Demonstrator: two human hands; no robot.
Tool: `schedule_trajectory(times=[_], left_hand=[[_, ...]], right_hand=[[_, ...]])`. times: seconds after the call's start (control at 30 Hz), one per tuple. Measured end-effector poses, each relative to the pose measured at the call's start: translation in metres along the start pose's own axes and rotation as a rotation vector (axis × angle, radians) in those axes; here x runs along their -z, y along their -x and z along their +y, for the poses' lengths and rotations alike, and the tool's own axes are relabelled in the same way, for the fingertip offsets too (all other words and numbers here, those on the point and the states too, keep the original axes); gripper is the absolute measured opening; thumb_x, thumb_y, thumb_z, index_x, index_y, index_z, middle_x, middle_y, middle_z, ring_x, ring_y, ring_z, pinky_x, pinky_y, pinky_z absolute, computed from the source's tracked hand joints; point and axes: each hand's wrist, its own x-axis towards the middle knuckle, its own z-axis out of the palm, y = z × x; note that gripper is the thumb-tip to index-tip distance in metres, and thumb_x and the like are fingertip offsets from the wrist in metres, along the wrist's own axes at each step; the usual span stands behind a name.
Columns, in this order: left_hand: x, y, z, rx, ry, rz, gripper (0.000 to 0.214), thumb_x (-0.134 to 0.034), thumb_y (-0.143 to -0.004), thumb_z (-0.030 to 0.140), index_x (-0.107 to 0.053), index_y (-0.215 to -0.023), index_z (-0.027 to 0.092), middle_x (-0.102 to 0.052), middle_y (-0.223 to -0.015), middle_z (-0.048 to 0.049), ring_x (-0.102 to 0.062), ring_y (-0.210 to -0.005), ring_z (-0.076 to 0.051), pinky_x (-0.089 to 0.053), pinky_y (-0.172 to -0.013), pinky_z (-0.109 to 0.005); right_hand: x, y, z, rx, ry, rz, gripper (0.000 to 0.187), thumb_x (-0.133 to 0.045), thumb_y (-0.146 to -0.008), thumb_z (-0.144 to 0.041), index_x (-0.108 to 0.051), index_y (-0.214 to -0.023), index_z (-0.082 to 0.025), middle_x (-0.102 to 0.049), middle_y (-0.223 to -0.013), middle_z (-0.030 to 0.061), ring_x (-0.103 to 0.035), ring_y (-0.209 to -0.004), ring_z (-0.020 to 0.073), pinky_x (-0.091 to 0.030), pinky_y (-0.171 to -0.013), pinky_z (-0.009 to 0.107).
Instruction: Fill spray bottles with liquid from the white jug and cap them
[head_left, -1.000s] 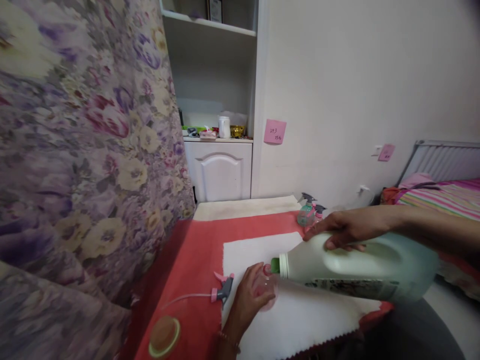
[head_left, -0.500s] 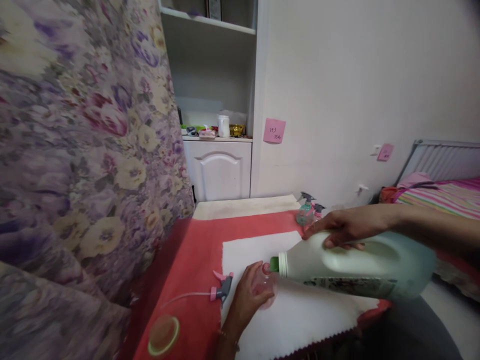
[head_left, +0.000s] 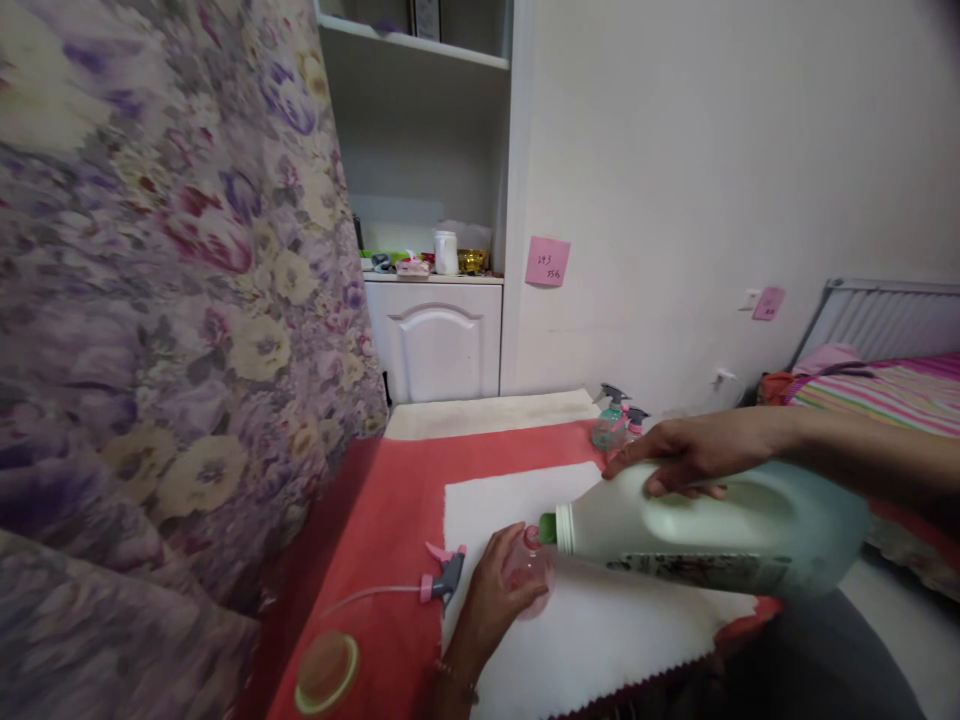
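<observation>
My right hand [head_left: 679, 457] grips the handle of a large pale green jug [head_left: 720, 530], tipped almost flat so its green neck meets the mouth of a small clear pink bottle [head_left: 529, 568]. My left hand [head_left: 491, 590] is wrapped round that small bottle, which stands on a white cloth [head_left: 600, 630] laid over a red cloth [head_left: 390, 510]. A pink and grey spray head with its tube [head_left: 442, 580] lies just left of my left hand. A round green-rimmed cap [head_left: 327, 673] rests on the red cloth near the front left.
Two small spray bottles [head_left: 616, 420] stand at the far edge of the red cloth. A flowered curtain [head_left: 165, 300] hangs close on the left. White cabinet and shelf [head_left: 439, 335] with clutter behind; striped bedding [head_left: 892, 390] at right.
Almost nothing has moved; the jug and both hands have shifted very slightly, and the view has drifted a little.
</observation>
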Motion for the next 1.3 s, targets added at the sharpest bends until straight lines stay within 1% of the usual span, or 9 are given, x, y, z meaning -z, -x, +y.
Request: schedule_trajectory(times=[0.23,0.37,0.5,0.67,0.8,0.93,1.17,1.3], left_hand=[[-0.0002,0.0005,-0.0044,-0.006,0.029,-0.008,0.069,-0.07,-0.062,0.009,-0.054,-0.127,0.022,-0.057,-0.132,-0.0078,-0.049,-0.128,-0.027,-0.036,-0.111,-0.04],[-0.0004,0.0007,-0.0059,-0.017,0.018,-0.005,0.068,-0.069,-0.063,0.007,-0.054,-0.127,0.023,-0.057,-0.132,-0.0069,-0.049,-0.127,-0.025,-0.036,-0.111,-0.04],[-0.0002,0.0007,-0.0028,-0.011,0.004,-0.003,0.069,-0.068,-0.062,0.006,-0.054,-0.127,0.023,-0.057,-0.132,-0.0068,-0.05,-0.127,-0.025,-0.036,-0.112,-0.041],[0.0005,0.0012,0.0017,0.001,0.011,-0.011,0.068,-0.07,-0.062,0.011,-0.054,-0.127,0.022,-0.057,-0.131,-0.0079,-0.049,-0.127,-0.027,-0.036,-0.111,-0.043],[0.0007,0.0014,-0.0004,-0.018,-0.009,-0.003,0.068,-0.069,-0.062,0.01,-0.055,-0.127,0.023,-0.057,-0.131,-0.0074,-0.049,-0.127,-0.028,-0.036,-0.111,-0.042],[0.0003,0.0008,-0.0013,-0.003,-0.014,-0.004,0.068,-0.068,-0.062,0.007,-0.054,-0.127,0.023,-0.057,-0.131,-0.0069,-0.05,-0.126,-0.027,-0.036,-0.111,-0.042],[0.001,0.0014,0.0013,-0.008,0.008,-0.008,0.068,-0.069,-0.061,0.008,-0.055,-0.126,0.023,-0.057,-0.132,-0.0076,-0.049,-0.127,-0.027,-0.035,-0.112,-0.042],[0.0006,0.0014,-0.0008,-0.018,0.007,-0.013,0.069,-0.07,-0.062,0.008,-0.054,-0.128,0.023,-0.057,-0.131,-0.0076,-0.049,-0.127,-0.027,-0.035,-0.112,-0.042]], right_hand=[[0.0,-0.0002,-0.0004,0.0,-0.002,0.003,0.051,-0.058,-0.09,-0.042,-0.052,-0.135,-0.02,-0.055,-0.073,-0.0009,-0.048,-0.052,0.0078,-0.045,-0.044,0.016],[-0.0008,-0.0009,-0.0005,-0.001,-0.008,0.007,0.052,-0.058,-0.09,-0.042,-0.052,-0.136,-0.019,-0.053,-0.071,-0.0018,-0.047,-0.052,0.0076,-0.043,-0.043,0.015],[-0.0007,-0.0013,-0.0004,0.012,-0.003,0.004,0.051,-0.057,-0.09,-0.041,-0.052,-0.135,-0.018,-0.053,-0.07,-0.0019,-0.047,-0.051,0.0077,-0.043,-0.042,0.015],[-0.0001,0.0002,-0.0016,0.001,0.005,0.001,0.051,-0.057,-0.09,-0.041,-0.052,-0.135,-0.019,-0.054,-0.071,-0.0012,-0.048,-0.053,0.0086,-0.044,-0.044,0.017],[-0.0003,0.0004,-0.0025,-0.005,0.008,-0.001,0.049,-0.056,-0.091,-0.039,-0.051,-0.136,-0.02,-0.053,-0.071,-0.0013,-0.048,-0.053,0.0083,-0.044,-0.044,0.016],[-0.0006,-0.0011,-0.0014,0.01,0.016,0.0,0.049,-0.056,-0.091,-0.04,-0.052,-0.135,-0.018,-0.054,-0.073,0.0001,-0.049,-0.055,0.0092,-0.044,-0.044,0.016],[-0.001,-0.0007,-0.0045,-0.009,0.018,0.007,0.049,-0.057,-0.09,-0.041,-0.053,-0.134,-0.018,-0.054,-0.07,-0.0009,-0.048,-0.053,0.0088,-0.044,-0.043,0.016],[-0.0011,-0.0001,-0.006,0.005,0.023,-0.001,0.047,-0.056,-0.09,-0.039,-0.054,-0.132,-0.019,-0.054,-0.074,0.0,-0.049,-0.056,0.0091,-0.044,-0.044,0.016]])
